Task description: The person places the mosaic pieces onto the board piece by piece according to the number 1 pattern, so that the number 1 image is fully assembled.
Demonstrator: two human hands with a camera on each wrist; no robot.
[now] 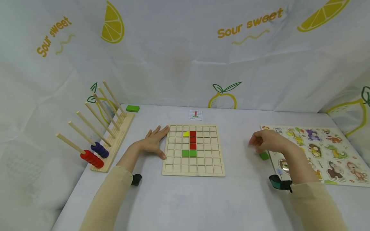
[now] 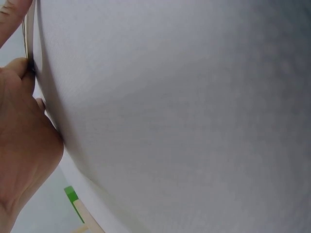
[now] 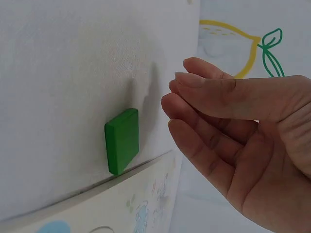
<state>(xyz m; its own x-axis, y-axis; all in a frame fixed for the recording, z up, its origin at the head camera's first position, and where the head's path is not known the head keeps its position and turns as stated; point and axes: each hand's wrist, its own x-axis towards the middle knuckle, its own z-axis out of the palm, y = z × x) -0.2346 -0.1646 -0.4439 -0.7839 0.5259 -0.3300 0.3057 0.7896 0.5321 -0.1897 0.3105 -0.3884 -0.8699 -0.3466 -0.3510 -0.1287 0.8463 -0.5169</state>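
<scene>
From the head view, a wooden grid board [image 1: 193, 150] lies flat in the middle of a white table [image 1: 179, 199]. In its square cells sit a yellow tile [image 1: 186, 133], a column of three red tiles [image 1: 192, 140] just right of it, and two green tiles [image 1: 189, 153] side by side below. The left hand [image 1: 152, 143] lies flat with fingers straight, touching the board's left edge and holding nothing. The right hand [image 1: 267, 141] hovers to the right of the board with fingers loosely curled, holding nothing, just above a green block [image 1: 264, 156] that lies on the table against the near-left edge of an animal puzzle board [image 1: 321, 154]. At the left stands a peg rack [image 1: 114, 141] with red rings [image 1: 92, 158] and purple rings [image 1: 100, 149] on its two nearest pegs. Another green block [image 1: 132, 108] lies far left, and a small pattern card [image 1: 195, 115] lies just beyond the grid board. A lemon-print cloth [image 1: 185, 54] backs the scene.

The left wrist view shows the palm [image 2: 24, 145] pressed to the table, the thumb against the board's edge [image 2: 30, 34].

The right wrist view shows the green block [image 3: 122, 140] lying just beside the puzzle board's edge [image 3: 97, 204]; the fingers [image 3: 209, 121] are relaxed, apart from it.
</scene>
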